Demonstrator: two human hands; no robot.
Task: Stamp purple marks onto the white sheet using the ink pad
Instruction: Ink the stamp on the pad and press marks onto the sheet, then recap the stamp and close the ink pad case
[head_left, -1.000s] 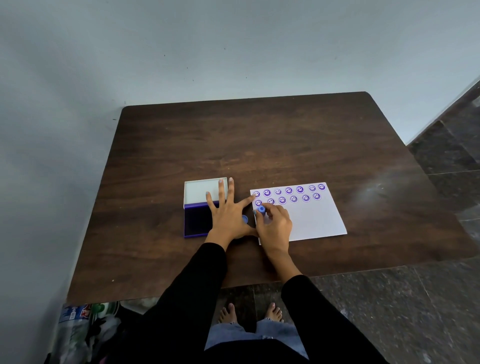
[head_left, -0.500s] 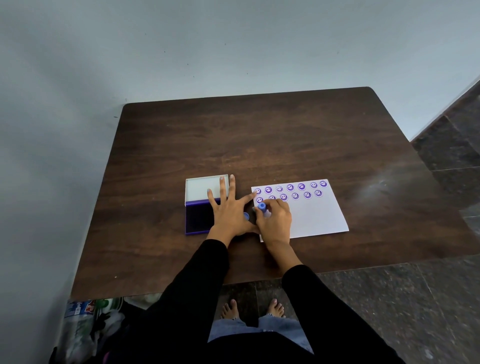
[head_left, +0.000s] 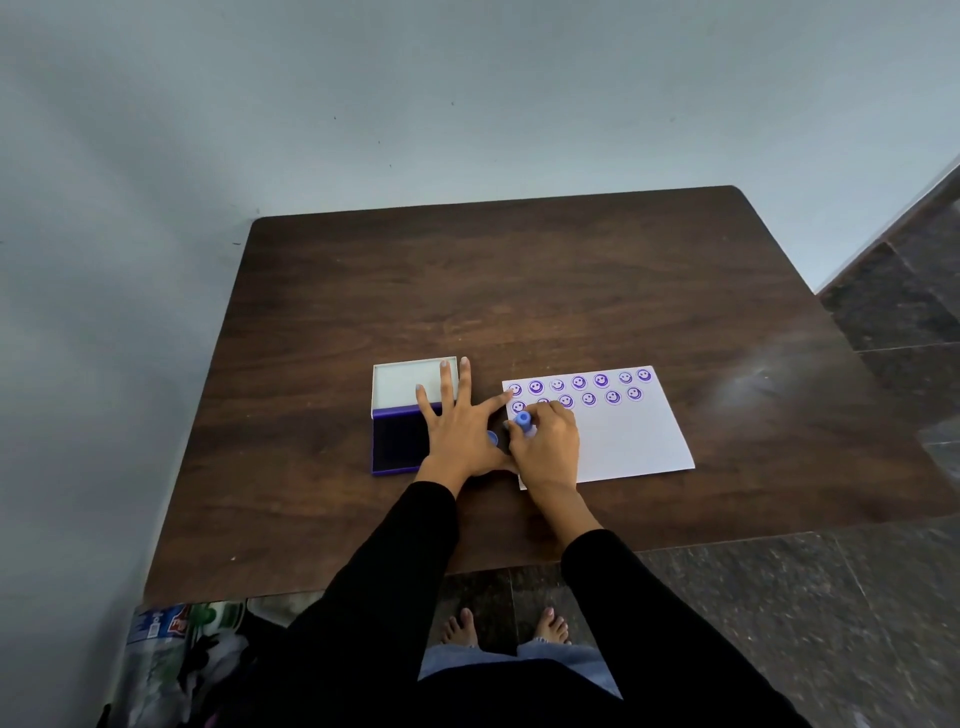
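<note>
The right hand (head_left: 545, 447) is curled around a small blue stamp (head_left: 523, 422), fingers closed on its barrel. The stamp stands nearly upright, its long axis running up toward the camera, blue top showing above the knuckles and its lower end down at the sheet (head_left: 623, 441); whether it touches the paper is hidden by the fingers.

The left hand (head_left: 457, 431) lies flat and spread wide, holding nothing, palm down just beside the right hand. Its fingers reach over the right part of the open ink pad (head_left: 395, 441), and its thumb stretches toward the sheet's near-left corner area. A small blue round piece, perhaps a cap (head_left: 492, 439), peeks out between the two hands.

The ink pad sits under and to the left of the left hand, its dark purple pad nearer the person and its white lid (head_left: 405, 382) opened away beyond the fingertips.

The sheet lies under and to the right of the right hand, long axis left to right, slightly skewed. Two rows of purple smiley marks (head_left: 601, 381) run along its far edge, beyond the right hand's knuckles. All rests on a dark wooden counter (head_left: 519, 286).
</note>
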